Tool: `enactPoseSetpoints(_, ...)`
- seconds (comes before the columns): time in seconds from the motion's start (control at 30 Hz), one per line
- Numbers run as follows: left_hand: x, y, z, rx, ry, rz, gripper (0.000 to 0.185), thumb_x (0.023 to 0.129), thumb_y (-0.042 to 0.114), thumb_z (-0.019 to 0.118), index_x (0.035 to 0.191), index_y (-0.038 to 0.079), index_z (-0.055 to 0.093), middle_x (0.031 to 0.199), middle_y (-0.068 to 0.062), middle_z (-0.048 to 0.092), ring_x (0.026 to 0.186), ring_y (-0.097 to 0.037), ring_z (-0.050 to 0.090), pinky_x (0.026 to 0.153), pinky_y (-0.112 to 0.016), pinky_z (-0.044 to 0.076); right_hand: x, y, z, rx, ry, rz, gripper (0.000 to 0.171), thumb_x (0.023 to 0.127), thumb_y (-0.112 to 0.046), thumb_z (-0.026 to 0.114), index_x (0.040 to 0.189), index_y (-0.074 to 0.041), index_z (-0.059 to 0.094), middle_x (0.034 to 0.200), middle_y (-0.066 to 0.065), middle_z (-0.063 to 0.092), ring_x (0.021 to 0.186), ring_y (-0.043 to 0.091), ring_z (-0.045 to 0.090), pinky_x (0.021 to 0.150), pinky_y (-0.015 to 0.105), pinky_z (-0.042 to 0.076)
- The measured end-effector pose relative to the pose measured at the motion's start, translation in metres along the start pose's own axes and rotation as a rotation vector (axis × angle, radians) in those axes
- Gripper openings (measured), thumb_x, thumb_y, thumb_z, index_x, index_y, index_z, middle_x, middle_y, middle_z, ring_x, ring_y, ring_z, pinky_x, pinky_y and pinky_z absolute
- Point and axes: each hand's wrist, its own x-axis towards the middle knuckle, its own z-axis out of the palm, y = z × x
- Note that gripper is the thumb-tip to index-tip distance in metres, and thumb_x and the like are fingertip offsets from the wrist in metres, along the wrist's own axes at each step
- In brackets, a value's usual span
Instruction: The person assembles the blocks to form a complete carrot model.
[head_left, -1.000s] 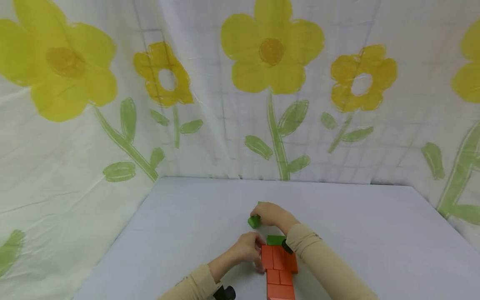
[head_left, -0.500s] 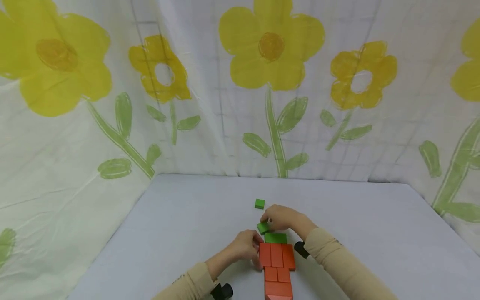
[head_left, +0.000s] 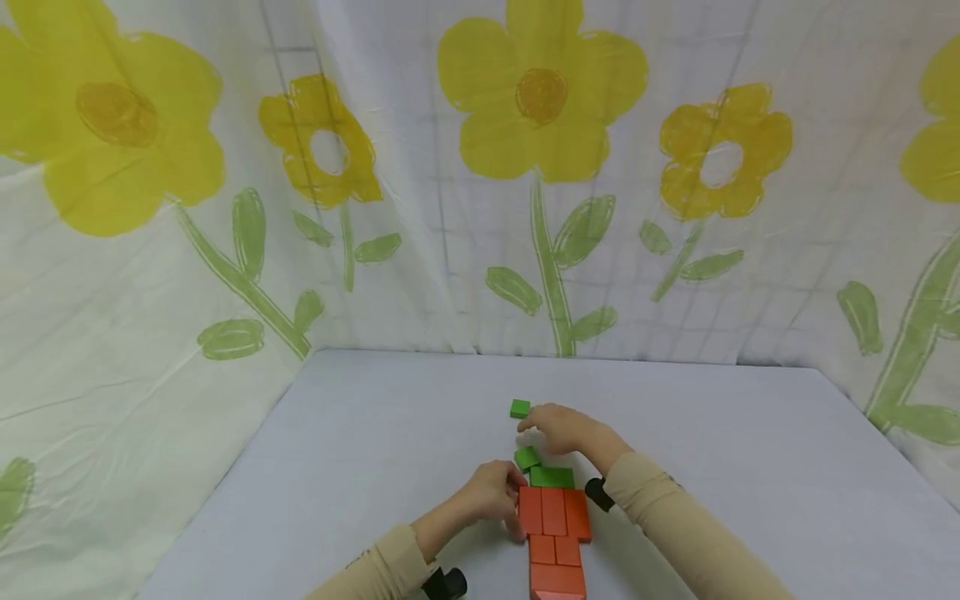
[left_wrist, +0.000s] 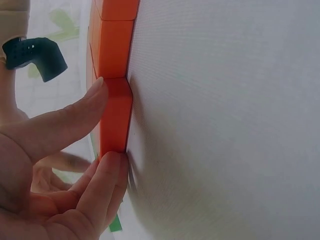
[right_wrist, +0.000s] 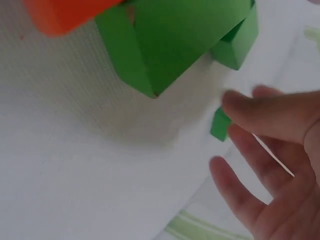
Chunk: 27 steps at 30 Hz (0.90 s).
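My left hand [head_left: 491, 492] is at the left edge of a flat arrangement of red blocks [head_left: 553, 510]. In the left wrist view its thumb and fingertips pinch the two ends of one red block [left_wrist: 116, 117]. A longer green block [head_left: 552, 477] lies against the far side of the red ones. At its far left corner sits a small green block [head_left: 527, 457], turned at an angle. My right hand [head_left: 561, 427] hovers just beyond these, fingers loosely bent and holding nothing. Another small green block [head_left: 520, 408] lies farther back, near the right fingertips.
A pale table [head_left: 390, 417] carries the blocks. Behind it hangs a white cloth [head_left: 420, 275] printed with yellow flowers. Black wrist cameras sit on both wrists, close to the blocks.
My right hand brought the small green block toward the longer green one and let go of it. It then drew slightly away toward the back. My left hand stayed at the red blocks.
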Motion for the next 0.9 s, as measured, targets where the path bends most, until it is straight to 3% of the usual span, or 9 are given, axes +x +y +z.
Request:
enactPoseSetpoints(0.13, 0.001, -0.001, 0.001, -0.010, -0.004, -0.007, 0.046, 0.046, -0.010, 0.079, 0.086, 0.000, 0.057, 0.073, -0.005, 0.052, 0.067, -0.016, 0.047, 0.057, -0.029, 0.041, 0.011, 0.005, 0.004, -0.067, 0.050, 0.038, 0.050, 0.076, 0.014, 0.047, 0.121, -0.007, 0.052, 0.127, 0.012, 0.046, 0.118, 0.029, 0.039, 0.094, 0.039, 0.033)
enactPoseSetpoints(0.27, 0.000, -0.002, 0.003, -0.014, -0.002, -0.007, 0.047, 0.046, -0.010, 0.079, 0.086, 0.000, 0.057, 0.072, -0.005, 0.052, 0.066, -0.016, 0.047, 0.057, -0.029, 0.041, 0.018, 0.008, 0.010, -0.099, 0.022, 0.092, 0.059, 0.077, 0.018, 0.043, 0.128, -0.010, 0.046, 0.135, 0.007, 0.038, 0.121, 0.029, 0.034, 0.092, 0.042, 0.034)
enactPoseSetpoints(0.4, -0.001, -0.002, 0.005, -0.030, -0.005, -0.007, 0.046, 0.046, -0.010, 0.078, 0.086, -0.001, 0.057, 0.072, -0.005, 0.052, 0.067, -0.016, 0.048, 0.058, -0.030, 0.042, 0.018, 0.010, 0.012, -0.068, -0.021, 0.160, 0.065, 0.076, 0.019, 0.043, 0.132, -0.015, 0.042, 0.137, 0.003, 0.034, 0.120, 0.029, 0.035, 0.077, 0.040, 0.041)
enactPoseSetpoints(0.5, -0.001, -0.001, 0.005, -0.018, 0.001, 0.008, 0.047, 0.045, -0.010, 0.078, 0.086, -0.001, 0.057, 0.072, -0.005, 0.052, 0.066, -0.016, 0.047, 0.057, -0.028, 0.041, 0.016, 0.015, 0.013, -0.091, 0.045, 0.157, 0.057, 0.077, 0.017, 0.046, 0.126, -0.014, 0.049, 0.128, 0.005, 0.044, 0.112, 0.030, 0.042, 0.071, 0.038, 0.043)
enactPoseSetpoints(0.67, 0.001, -0.001, 0.003, 0.007, 0.010, 0.013, 0.048, 0.044, -0.009, 0.079, 0.086, 0.000, 0.057, 0.072, -0.004, 0.052, 0.066, -0.015, 0.047, 0.057, -0.028, 0.042, 0.009, 0.028, 0.010, -0.102, 0.222, 0.062, 0.035, 0.075, 0.016, 0.054, 0.103, -0.005, 0.062, 0.103, 0.010, 0.054, 0.098, 0.030, 0.050, 0.082, 0.041, 0.041)
enactPoseSetpoints(0.77, 0.002, -0.002, 0.003, 0.007, 0.008, 0.003, 0.049, 0.044, -0.008, 0.079, 0.087, 0.001, 0.057, 0.073, -0.004, 0.053, 0.067, -0.016, 0.049, 0.059, -0.029, 0.043, 0.002, 0.036, 0.009, -0.070, 0.252, 0.032, 0.029, 0.073, 0.014, 0.056, 0.096, -0.002, 0.062, 0.097, 0.011, 0.056, 0.093, 0.029, 0.053, 0.082, 0.039, 0.041)
enactPoseSetpoints(0.9, 0.004, -0.003, 0.003, 0.008, 0.007, -0.005, 0.049, 0.045, -0.008, 0.079, 0.088, 0.001, 0.057, 0.074, -0.003, 0.053, 0.069, -0.016, 0.049, 0.061, -0.031, 0.044, -0.011, 0.043, 0.005, 0.004, 0.229, 0.082, 0.022, 0.072, 0.001, 0.064, 0.093, -0.002, 0.061, 0.088, 0.007, 0.058, 0.082, 0.022, 0.054, 0.073, 0.036, 0.043)
